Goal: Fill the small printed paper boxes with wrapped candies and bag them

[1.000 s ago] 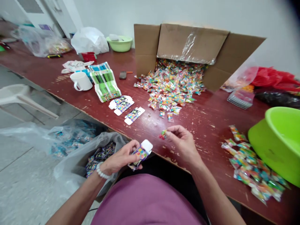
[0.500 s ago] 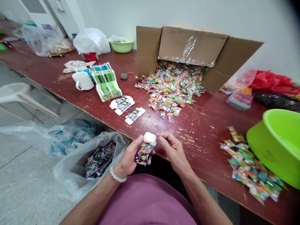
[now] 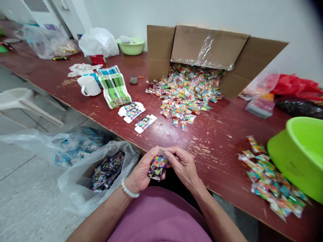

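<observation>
A small purple printed candy box (image 3: 158, 167) is upright at the table's near edge, in front of my body. My left hand (image 3: 141, 169) wraps its side, thumb near the top. The fingers of my right hand (image 3: 183, 164) are at the box's upper right edge, thumb and fingers closed on the top flap, which is partly hidden. Flat printed cartons (image 3: 145, 123) lie on the table just beyond my hands. Wrapped candies (image 3: 186, 97) spill from an open cardboard box (image 3: 207, 47) farther back.
On the right stand a green basin (image 3: 285, 158) and a loose pile of wrapped candies (image 3: 275, 185). At left are a white mug (image 3: 88, 86) and green carton sheets (image 3: 114, 89). Below the table edge, a plastic bag (image 3: 75, 188) holds filled purple boxes (image 3: 108, 171).
My right hand has moved left onto the top of the box, and its raised white flap has been pushed down. My left hand still holds the box.
</observation>
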Demonstrator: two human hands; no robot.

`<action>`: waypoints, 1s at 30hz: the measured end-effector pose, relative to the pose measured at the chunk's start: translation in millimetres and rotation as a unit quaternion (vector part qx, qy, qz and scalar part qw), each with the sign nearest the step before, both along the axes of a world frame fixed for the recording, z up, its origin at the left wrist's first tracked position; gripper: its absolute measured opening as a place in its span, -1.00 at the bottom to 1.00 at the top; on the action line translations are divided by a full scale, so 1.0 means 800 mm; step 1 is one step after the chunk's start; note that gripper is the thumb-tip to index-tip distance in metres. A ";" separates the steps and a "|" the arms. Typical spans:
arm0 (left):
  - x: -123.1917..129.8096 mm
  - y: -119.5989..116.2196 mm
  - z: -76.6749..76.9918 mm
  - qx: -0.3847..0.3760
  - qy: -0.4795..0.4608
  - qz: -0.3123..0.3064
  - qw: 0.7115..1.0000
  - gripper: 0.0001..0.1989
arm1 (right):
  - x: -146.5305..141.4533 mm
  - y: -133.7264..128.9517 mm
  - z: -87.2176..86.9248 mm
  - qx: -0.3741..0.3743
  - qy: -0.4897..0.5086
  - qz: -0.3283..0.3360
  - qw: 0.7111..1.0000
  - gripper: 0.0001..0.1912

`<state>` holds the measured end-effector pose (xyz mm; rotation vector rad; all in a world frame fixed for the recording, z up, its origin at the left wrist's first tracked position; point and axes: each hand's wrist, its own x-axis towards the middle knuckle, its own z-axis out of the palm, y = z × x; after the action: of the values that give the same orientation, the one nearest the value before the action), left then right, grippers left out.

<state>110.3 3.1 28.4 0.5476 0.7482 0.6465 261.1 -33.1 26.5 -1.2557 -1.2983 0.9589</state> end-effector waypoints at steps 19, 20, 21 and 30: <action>-0.003 0.010 -0.007 -0.003 0.027 0.003 1.000 -0.50 | -0.003 0.008 0.004 -0.024 0.073 0.058 0.995 -0.86; -0.004 0.012 -0.006 -0.017 0.017 0.006 1.000 -0.54 | -0.003 0.006 0.004 0.012 0.037 0.068 0.997 -0.88; -0.006 0.014 -0.004 -0.031 0.010 0.009 0.999 -0.59 | -0.005 0.004 0.004 0.044 0.005 0.072 0.996 -0.90; -0.046 0.012 -0.006 0.082 0.125 0.074 0.986 -0.54 | -0.025 0.014 -0.015 0.080 -0.106 0.087 0.987 -0.87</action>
<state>73.8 12.9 23.4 0.7371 0.9833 0.7917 240.7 -21.9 14.3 -1.1582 -1.6393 0.8394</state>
